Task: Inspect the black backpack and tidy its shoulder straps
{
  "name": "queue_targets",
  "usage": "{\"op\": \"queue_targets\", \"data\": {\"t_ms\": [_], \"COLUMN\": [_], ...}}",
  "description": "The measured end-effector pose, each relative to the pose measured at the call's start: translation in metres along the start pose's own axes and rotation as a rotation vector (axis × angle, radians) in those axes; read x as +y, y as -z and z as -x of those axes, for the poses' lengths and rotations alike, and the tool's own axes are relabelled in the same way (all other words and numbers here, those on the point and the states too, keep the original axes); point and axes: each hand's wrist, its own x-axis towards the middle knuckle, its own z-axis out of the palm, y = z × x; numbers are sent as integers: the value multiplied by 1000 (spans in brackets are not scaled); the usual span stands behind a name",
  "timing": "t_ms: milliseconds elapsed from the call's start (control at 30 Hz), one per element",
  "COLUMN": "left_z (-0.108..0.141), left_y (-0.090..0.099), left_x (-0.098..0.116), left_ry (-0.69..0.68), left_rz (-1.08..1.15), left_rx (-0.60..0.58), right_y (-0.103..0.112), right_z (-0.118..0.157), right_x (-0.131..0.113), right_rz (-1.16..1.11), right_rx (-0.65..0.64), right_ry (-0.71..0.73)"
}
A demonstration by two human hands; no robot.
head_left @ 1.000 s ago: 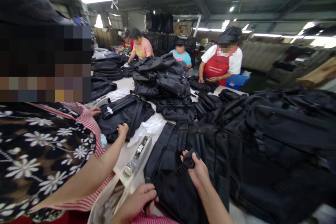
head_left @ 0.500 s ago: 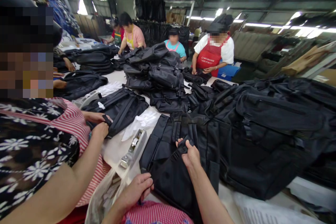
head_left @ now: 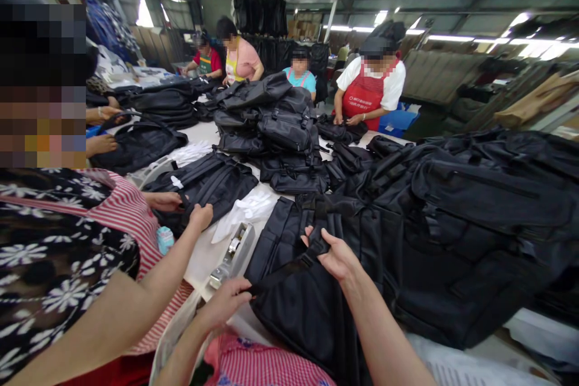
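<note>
In front of me a black backpack (head_left: 303, 319) lies on the white table, its straps facing up. A black webbing strap (head_left: 283, 271) runs taut across it between my two hands. My left hand (head_left: 228, 301) pinches one end of the strap at the backpack's left edge. The fingers of my right hand (head_left: 332, 253) are closed around the strap's upper part, by its buckle (head_left: 309, 257). Just left of the backpack stands a grey metal tape dispenser (head_left: 233, 256).
A co-worker in a striped apron (head_left: 136, 217) handles another black backpack (head_left: 226, 193) close on my left. Piled black bags (head_left: 284, 126) stand ahead, and a large heap of bags (head_left: 474, 241) fills the right. White sheets (head_left: 246, 211) lie beyond the dispenser. Several people work farther back.
My left hand has moved left and up and now pulls the strap out straight. My right hand has shifted slightly right. The co-worker's near hand has moved right.
</note>
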Motion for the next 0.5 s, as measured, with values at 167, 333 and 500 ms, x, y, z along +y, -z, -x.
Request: {"op": "queue_targets", "data": {"t_ms": [167,333,500], "left_z": [-42,-61,-62], "left_y": [21,11,13], "left_x": [-3,10,46], "left_ry": [-1,-34,-253], "left_rz": [-221,-368,-120], "left_rx": [91,104,-75], "right_y": [-21,-25,-28], "right_z": [20,22,19], "right_x": [0,-7,-9], "right_rz": [8,-14,-28], "right_rx": [3,35,4], "right_ry": [-106,-93,-98]}}
